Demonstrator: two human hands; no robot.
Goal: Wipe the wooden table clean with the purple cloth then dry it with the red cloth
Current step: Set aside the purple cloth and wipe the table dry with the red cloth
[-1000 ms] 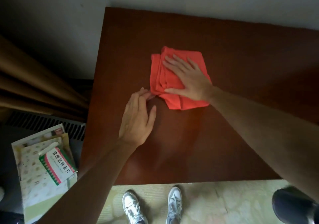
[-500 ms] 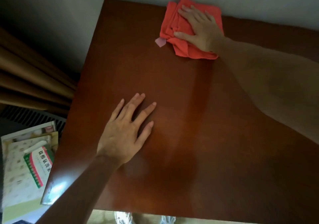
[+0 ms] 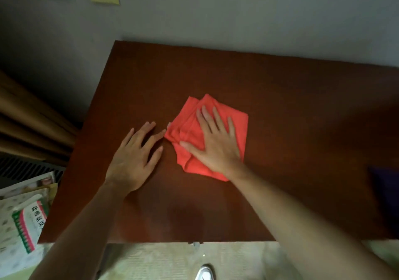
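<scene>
The folded red cloth (image 3: 235, 120) lies near the middle of the dark wooden table (image 3: 280, 89). My right hand (image 3: 216, 141) presses flat on the cloth, fingers spread and pointing away from me. My left hand (image 3: 136, 152) rests palm down on the bare wood just left of the cloth, its fingertips almost touching the cloth's left corner. A dark purple cloth (image 3: 386, 193) shows dimly at the table's right edge.
A grey wall (image 3: 237, 16) runs behind the table, with papers pinned at the upper left. Brown curtains (image 3: 26, 115) hang to the left. A stack of booklets and a medicine box (image 3: 28, 221) sits at lower left. A white shoe (image 3: 205, 274) shows below the front edge.
My right hand has pulled the red cloth back from the table's far edge to its middle. My left hand stays flat on the wood, now right beside the cloth.
</scene>
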